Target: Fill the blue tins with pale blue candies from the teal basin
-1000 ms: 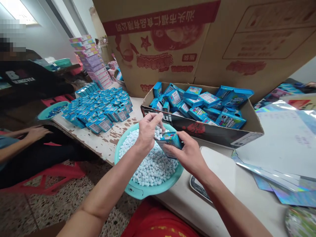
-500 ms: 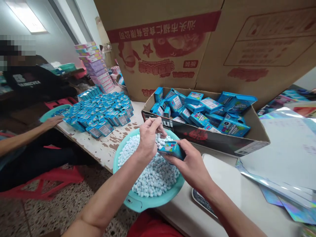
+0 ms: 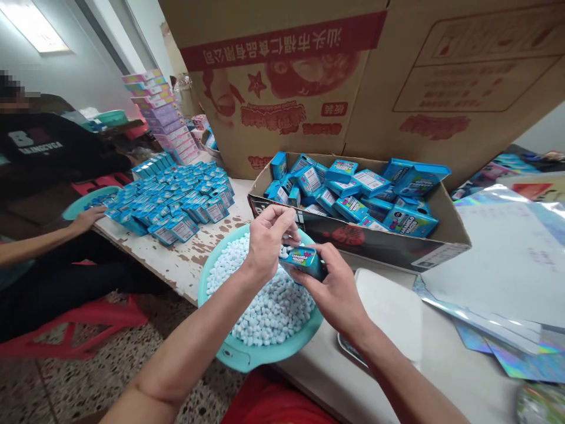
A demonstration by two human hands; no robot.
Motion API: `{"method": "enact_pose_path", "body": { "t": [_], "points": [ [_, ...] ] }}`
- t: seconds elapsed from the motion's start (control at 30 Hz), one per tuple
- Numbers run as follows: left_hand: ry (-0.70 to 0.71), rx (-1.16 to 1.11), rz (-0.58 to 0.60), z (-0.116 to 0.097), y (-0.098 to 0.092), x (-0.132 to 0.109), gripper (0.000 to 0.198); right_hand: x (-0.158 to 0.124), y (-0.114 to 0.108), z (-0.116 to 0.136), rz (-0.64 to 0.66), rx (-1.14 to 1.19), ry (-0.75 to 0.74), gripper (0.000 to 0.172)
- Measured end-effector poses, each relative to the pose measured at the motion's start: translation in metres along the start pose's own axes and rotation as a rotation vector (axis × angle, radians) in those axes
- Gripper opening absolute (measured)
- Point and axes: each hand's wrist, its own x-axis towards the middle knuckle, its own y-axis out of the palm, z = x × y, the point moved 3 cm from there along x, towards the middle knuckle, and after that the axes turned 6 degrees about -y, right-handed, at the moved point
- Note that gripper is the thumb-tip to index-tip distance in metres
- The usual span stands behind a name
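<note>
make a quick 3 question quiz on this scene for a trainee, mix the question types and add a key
1. Multiple choice: what does the right hand grip?
a) a spoon
b) a small blue box
c) a pink bottle

2. True or false: the left hand lies flat on the table.

3. Fill in the blank: below both hands, many small white pieces lie in a turquoise ____.

Key:
1. b
2. False; the left hand is curled near the end of the small blue box, with a few white pieces at its fingertips.
3. basin
</note>
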Motion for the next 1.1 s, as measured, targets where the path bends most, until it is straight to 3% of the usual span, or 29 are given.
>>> {"method": "enact_pose_path", "body": {
  "t": [0.13,0.33,0.47,0.57,0.67,0.73,0.77,0.87,0.93,1.0,1.1],
  "points": [
    [0.019,-0.018,-0.004,-0.003,0.0,-0.006,0.02,-0.001,0.001,0.003,0.004,0.049,0.015,0.022],
    [-0.061,-0.015,0.119,-0.015,0.008,-0.01,0.018,-0.003,0.002,0.007,0.025,0.104,0.045,0.023],
    [0.079,0.043,0.011,-0.021,-0.014,0.0,0.017,-0.011,-0.007,0.003,0.001,0.185,0.098,0.027],
    [0.056,0.428,-0.02,0.004,-0.043,0.007,0.019,-0.017,-0.013,-0.004,-0.049,0.216,0.131,0.03],
    [0.035,1.003,0.267,0.044,-0.058,0.001,0.018,-0.02,-0.014,-0.01,-0.07,0.286,0.148,0.031],
    [0.097,1.277,0.448,0.064,-0.056,-0.011,0.021,-0.022,-0.015,-0.011,-0.092,0.321,0.128,0.03],
    [0.122,1.392,0.483,0.071,-0.053,-0.017,0.023,-0.022,-0.015,-0.011,-0.097,0.331,0.111,0.03],
    [0.118,1.669,0.476,0.08,-0.041,-0.028,0.024,-0.024,-0.017,-0.012,-0.091,0.362,0.092,0.03],
    [0.093,1.734,0.484,0.081,-0.036,-0.028,0.024,-0.026,-0.021,-0.015,-0.112,0.367,0.115,0.032],
    [0.067,1.702,0.459,0.08,-0.037,-0.025,0.022,-0.028,-0.025,-0.018,-0.129,0.335,0.147,0.035],
    [0.043,1.456,0.263,0.072,-0.047,-0.016,0.019,-0.03,-0.033,-0.019,-0.118,0.259,0.179,0.035]
  ]
}}
